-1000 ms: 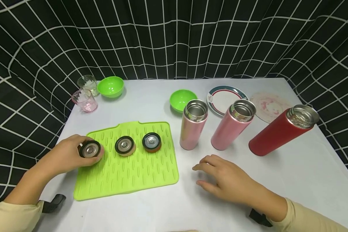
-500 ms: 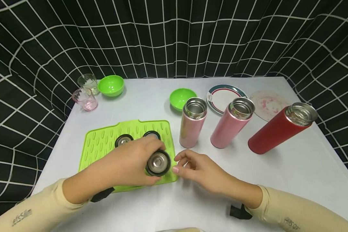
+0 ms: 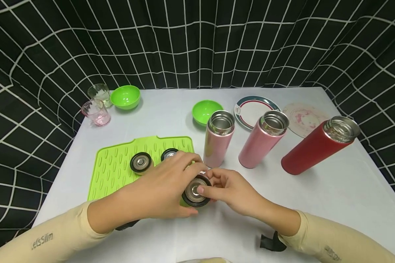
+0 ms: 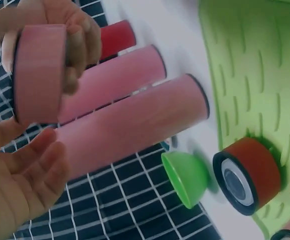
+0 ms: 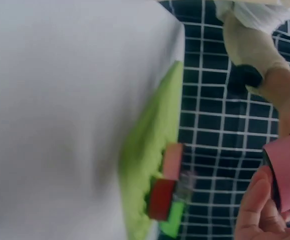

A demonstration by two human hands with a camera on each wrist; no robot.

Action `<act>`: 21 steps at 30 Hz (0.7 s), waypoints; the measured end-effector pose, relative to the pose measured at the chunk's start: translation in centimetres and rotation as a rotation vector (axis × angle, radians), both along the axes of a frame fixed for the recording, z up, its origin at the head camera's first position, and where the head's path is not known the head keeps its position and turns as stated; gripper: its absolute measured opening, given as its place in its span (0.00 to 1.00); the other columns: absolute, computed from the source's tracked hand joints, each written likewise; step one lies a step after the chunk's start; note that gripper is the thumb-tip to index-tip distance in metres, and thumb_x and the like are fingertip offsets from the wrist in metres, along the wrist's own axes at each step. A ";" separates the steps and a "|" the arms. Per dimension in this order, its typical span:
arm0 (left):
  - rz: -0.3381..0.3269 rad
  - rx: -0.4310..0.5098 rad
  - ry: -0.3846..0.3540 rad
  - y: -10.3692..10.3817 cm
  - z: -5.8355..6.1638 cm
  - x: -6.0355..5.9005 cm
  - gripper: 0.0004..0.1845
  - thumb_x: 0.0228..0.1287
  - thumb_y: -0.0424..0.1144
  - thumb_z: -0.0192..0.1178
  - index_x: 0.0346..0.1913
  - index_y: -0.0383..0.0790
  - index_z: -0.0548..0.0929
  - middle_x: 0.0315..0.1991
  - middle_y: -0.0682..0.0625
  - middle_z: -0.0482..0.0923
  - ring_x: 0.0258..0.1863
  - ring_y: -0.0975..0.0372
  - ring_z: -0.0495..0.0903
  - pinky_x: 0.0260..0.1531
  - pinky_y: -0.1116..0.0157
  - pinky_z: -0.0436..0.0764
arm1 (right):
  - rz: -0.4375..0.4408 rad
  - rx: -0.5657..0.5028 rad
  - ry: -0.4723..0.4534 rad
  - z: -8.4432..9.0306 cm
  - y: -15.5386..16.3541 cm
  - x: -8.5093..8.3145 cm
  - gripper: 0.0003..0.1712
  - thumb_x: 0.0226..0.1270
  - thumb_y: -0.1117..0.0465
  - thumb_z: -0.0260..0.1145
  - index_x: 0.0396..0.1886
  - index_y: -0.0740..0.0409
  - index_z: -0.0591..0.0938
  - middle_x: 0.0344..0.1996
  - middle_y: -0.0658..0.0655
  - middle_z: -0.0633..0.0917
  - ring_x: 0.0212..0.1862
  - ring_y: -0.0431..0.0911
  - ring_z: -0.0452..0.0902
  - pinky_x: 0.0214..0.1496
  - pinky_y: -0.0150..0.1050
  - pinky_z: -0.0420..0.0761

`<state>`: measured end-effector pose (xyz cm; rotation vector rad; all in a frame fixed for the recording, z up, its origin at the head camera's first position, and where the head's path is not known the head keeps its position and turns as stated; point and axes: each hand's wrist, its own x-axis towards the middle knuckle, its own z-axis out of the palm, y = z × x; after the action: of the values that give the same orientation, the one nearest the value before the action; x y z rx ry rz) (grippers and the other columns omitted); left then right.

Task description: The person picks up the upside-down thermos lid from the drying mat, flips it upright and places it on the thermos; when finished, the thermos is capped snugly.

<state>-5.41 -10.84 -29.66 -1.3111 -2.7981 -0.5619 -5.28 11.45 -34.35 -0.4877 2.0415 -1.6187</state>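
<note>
Both hands pinch the pink lid [image 3: 196, 191] — left hand [image 3: 166, 186] at nine o'clock, right hand [image 3: 228, 190] at three — light, rigid, probably slick-sided, best gripped around its rim.

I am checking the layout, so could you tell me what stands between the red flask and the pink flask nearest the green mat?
In the head view, a second pink flask stands between the red flask and the pink flask nearest the mat, open-topped like both.
</note>
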 end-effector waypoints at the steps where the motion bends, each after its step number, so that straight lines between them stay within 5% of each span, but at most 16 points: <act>1: 0.013 0.038 -0.022 -0.2 0.2 0.0 0.46 0.39 0.65 0.75 0.61 0.46 0.71 0.58 0.53 0.66 0.58 0.61 0.65 0.57 0.60 0.72 | -0.004 -0.028 0.035 0.3 0.2 0.0 0.12 0.65 0.56 0.69 0.42 0.58 0.80 0.30 0.54 0.84 0.33 0.48 0.80 0.37 0.40 0.82; 4: 0.063 0.188 -0.162 -1.1 0.7 0.1 0.50 0.39 0.71 0.71 0.64 0.50 0.66 0.59 0.59 0.63 0.56 0.65 0.66 0.55 0.62 0.74 | 0.000 -0.113 0.285 1.0 0.7 0.0 0.14 0.61 0.61 0.73 0.46 0.54 0.81 0.34 0.51 0.84 0.35 0.46 0.80 0.39 0.38 0.81; 8: 0.104 0.365 -0.349 -1.7 0.9 0.2 0.47 0.38 0.67 0.75 0.61 0.55 0.66 0.53 0.64 0.68 0.49 0.68 0.71 0.50 0.66 0.76 | -0.005 -0.202 0.947 1.8 0.4 -0.4 0.14 0.61 0.61 0.73 0.45 0.59 0.82 0.38 0.54 0.83 0.38 0.47 0.80 0.43 0.36 0.81; 10: 0.087 0.434 -0.396 -1.5 0.7 0.2 0.45 0.37 0.63 0.78 0.60 0.55 0.69 0.51 0.64 0.72 0.48 0.67 0.73 0.48 0.66 0.76 | -0.038 -0.216 1.272 2.2 0.1 -0.8 0.12 0.63 0.60 0.70 0.42 0.63 0.82 0.38 0.59 0.83 0.38 0.50 0.81 0.44 0.37 0.82; 12: 0.057 0.508 -0.406 -1.2 0.4 0.3 0.42 0.37 0.57 0.80 0.58 0.54 0.72 0.49 0.62 0.75 0.47 0.65 0.74 0.45 0.64 0.77 | -0.063 -0.218 1.496 2.5 -0.2 -1.1 0.10 0.66 0.60 0.68 0.39 0.63 0.83 0.37 0.64 0.82 0.37 0.53 0.81 0.43 0.38 0.82; 16: 0.037 0.639 -0.383 -0.5 0.0 0.3 0.35 0.39 0.48 0.81 0.53 0.51 0.77 0.47 0.60 0.78 0.45 0.63 0.76 0.42 0.63 0.78 | -0.067 -0.219 1.676 2.9 -0.4 -1.5 0.06 0.67 0.62 0.67 0.37 0.62 0.83 0.36 0.66 0.81 0.35 0.55 0.81 0.40 0.40 0.83; 21: 0.052 0.727 -0.333 -0.5 0.1 -0.4 0.35 0.37 0.44 0.82 0.53 0.48 0.78 0.46 0.58 0.79 0.42 0.61 0.79 0.39 0.63 0.81 | -0.251 -0.248 1.648 2.0 -1.2 -1.7 0.16 0.65 0.56 0.69 0.41 0.64 0.79 0.44 0.70 0.77 0.44 0.60 0.75 0.49 0.44 0.74</act>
<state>-5.82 -11.32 -29.59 -1.0396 -2.3990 -1.7114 -7.00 10.21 -32.35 -2.3080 2.9342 -1.7388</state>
